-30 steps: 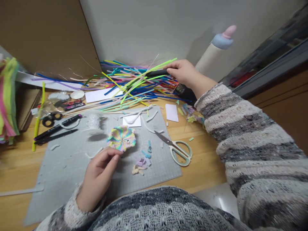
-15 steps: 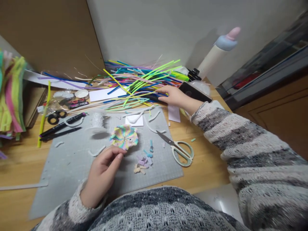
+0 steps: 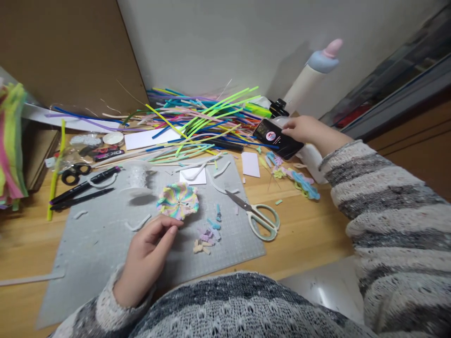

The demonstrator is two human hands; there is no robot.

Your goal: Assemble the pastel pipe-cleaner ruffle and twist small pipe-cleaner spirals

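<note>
My left hand (image 3: 150, 256) is closed, pinching the lower edge of a pastel ruffled pipe-cleaner flower (image 3: 178, 202) just above the grey cutting mat (image 3: 105, 277). The flower is striped yellow, blue, pink and white, with small bead-like bits at its centre. At the back right, my right hand (image 3: 305, 133) is over the upper right part of a black phone (image 3: 278, 141), with nothing seen in its fingers. Whether the fingertips touch the phone cannot be made out. The phone's screen is lit with a round picture. A white object (image 3: 312, 162) lies partly hidden under the right wrist.
Scissors (image 3: 259, 216) lie partly open on the mat's right edge, near small cut scraps (image 3: 207, 234). Loose pipe cleaners (image 3: 204, 112) are heaped along the wall. A clear spool (image 3: 136, 178), black markers (image 3: 86, 188), tape rolls and a pastel braided piece (image 3: 299, 183) lie around.
My right hand has moved right, from the pipe-cleaner heap to the phone. The phone's screen has lit up. The braided piece has come into sight. My left hand still holds the flower.
</note>
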